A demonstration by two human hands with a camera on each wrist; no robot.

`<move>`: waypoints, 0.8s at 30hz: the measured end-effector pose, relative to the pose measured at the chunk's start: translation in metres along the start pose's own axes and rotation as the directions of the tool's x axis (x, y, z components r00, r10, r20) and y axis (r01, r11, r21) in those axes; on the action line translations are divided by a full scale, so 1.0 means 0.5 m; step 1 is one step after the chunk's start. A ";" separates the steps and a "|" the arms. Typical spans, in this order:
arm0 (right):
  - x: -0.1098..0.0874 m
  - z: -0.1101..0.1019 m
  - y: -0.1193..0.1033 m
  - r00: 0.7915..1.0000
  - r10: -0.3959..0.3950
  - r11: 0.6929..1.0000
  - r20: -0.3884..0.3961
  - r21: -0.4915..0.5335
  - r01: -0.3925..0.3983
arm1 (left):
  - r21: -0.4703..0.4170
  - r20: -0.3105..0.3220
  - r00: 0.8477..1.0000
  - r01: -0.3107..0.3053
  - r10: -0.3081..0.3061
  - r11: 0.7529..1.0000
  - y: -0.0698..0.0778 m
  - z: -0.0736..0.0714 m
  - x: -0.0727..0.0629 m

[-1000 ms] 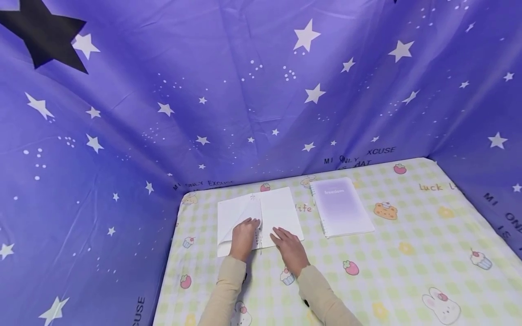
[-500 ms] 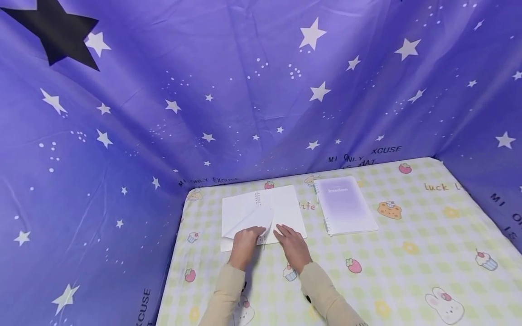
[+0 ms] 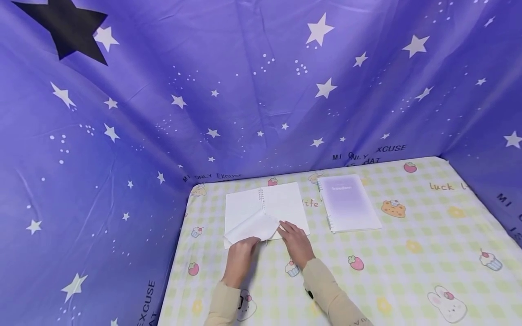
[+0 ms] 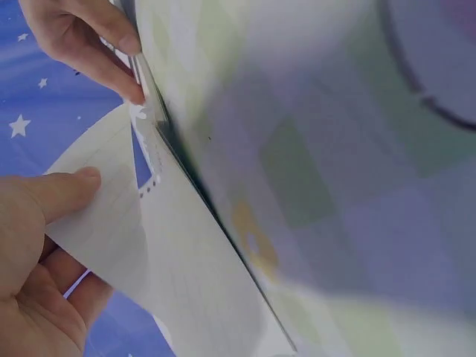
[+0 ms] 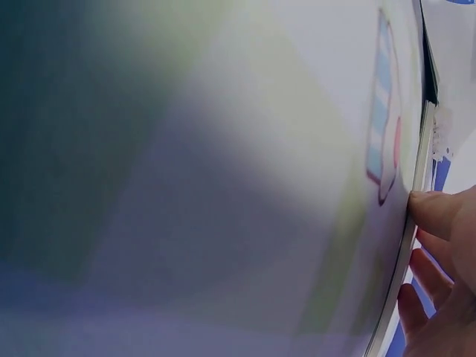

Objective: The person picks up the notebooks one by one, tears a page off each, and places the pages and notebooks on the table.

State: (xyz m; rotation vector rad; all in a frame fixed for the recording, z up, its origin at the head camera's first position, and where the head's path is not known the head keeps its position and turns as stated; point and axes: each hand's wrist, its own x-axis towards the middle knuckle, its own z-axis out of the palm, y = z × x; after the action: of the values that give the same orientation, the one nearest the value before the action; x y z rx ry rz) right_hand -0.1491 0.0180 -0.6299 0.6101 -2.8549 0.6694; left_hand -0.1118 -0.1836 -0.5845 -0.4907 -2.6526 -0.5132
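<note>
A spiral notebook (image 3: 285, 199) lies spread on the table, its white pages facing up. My left hand (image 3: 240, 256) pinches one sheet (image 3: 253, 228), thumb on top and fingers beneath. That sheet slants across the left page, lifted and bent. In the left wrist view, a row of binding holes runs along the edge of the sheet (image 4: 119, 163), with a gap beside the spine. My right hand (image 3: 297, 244) rests on the lower part of the right page, fingers extended. The right wrist view has its thumb (image 5: 439, 212) at the notebook's lower edge.
A second spiral notebook (image 3: 350, 203), with a purple cover reading "freedom", lies closed to the right. Green-checked cloth with cartoon prints covers the table (image 3: 383, 271). Purple star-patterned curtain (image 3: 244, 90) hangs behind and at both sides.
My left hand has drawn the sheet down toward the table's front, away from the spine, baring the coil and more of the left page. My right hand stays on the right page.
</note>
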 end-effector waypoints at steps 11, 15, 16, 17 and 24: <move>-0.003 0.000 0.000 0.999 0.024 0.996 0.023 0.091 -0.026 | 0.048 -0.001 0.998 0.065 -0.065 0.997 0.000 -0.017 -0.058; -0.003 -0.007 0.000 1.000 0.022 0.995 0.017 0.099 -0.024 | 0.086 0.005 0.997 0.073 -0.074 0.994 0.005 -0.021 -0.063; -0.002 -0.008 0.000 1.000 0.024 0.994 0.017 0.102 -0.026 | 0.092 0.004 0.998 0.067 -0.068 0.993 0.007 -0.021 -0.064; -0.002 -0.008 0.000 1.000 0.025 0.994 0.016 0.102 -0.027 | 0.095 0.005 0.998 0.061 -0.062 0.994 0.008 -0.022 -0.065; 0.005 -0.010 0.003 1.000 0.002 1.000 -0.003 0.028 -0.002 | 0.099 0.031 0.997 0.060 -0.064 0.993 0.019 -0.028 -0.078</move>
State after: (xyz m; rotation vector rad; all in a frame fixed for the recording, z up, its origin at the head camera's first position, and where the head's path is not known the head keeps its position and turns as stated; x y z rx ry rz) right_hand -0.1519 0.0204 -0.6254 0.6104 -2.8483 0.7118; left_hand -0.0701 -0.1912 -0.5869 -0.3922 -2.7176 -0.3943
